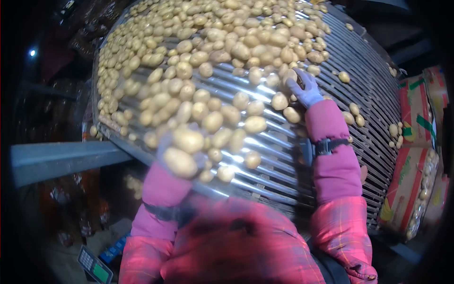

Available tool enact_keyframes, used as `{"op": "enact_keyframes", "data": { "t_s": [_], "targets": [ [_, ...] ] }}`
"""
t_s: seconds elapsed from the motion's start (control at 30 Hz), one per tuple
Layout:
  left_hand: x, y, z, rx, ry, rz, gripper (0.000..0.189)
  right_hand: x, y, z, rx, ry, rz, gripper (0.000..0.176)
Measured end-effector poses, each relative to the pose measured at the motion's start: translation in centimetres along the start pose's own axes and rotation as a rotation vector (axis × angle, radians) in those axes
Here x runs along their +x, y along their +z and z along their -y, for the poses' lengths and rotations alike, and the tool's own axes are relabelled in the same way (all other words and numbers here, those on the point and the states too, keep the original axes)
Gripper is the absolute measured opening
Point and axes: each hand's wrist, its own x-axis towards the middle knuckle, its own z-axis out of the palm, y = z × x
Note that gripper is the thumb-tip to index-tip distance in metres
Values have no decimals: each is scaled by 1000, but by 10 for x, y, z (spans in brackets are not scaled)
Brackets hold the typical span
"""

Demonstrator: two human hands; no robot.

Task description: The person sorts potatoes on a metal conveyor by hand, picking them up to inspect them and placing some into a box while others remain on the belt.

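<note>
Many potatoes [213,35] lie on a slatted metal rack [279,137]. My right hand [305,90], in a pale glove, has its thumb and fingers curved around a potato [289,78] at the right edge of the pile. At the lower left, my left hand [165,151] is blurred and largely hidden behind two large potatoes [184,151], which lie against it. More potatoes surround its fingers. Both forearms wear pink sleeves with dark straps.
Filled red and tan bags [405,189] of potatoes stand along the right side. A metal beam [71,158] joins the rack's left edge. A scale display [97,267] sits at the lower left. A few loose potatoes [354,111] lie right of my right hand.
</note>
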Motion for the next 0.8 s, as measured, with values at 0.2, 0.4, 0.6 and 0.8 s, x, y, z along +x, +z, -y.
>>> {"op": "enact_keyframes", "data": {
  "t_s": [0.2, 0.4, 0.6, 0.8],
  "targets": [
    [-26, -27, -18, -118, 258, -236, 23, -83, -22, 52, -426, -291, 291, 64],
    [-43, -79, -12, 562, 623, -101, 26, -115, -10, 105, -228, -403, 271, 40],
    [-82, -71, -26, -393, 197, -139, 25, -131, 112, 173, -294, -852, 346, 50],
    [-112, -127, -12, -627, 284, 65, 63, -108, 97, 160, -453, -767, 371, 59]
  ]
}}
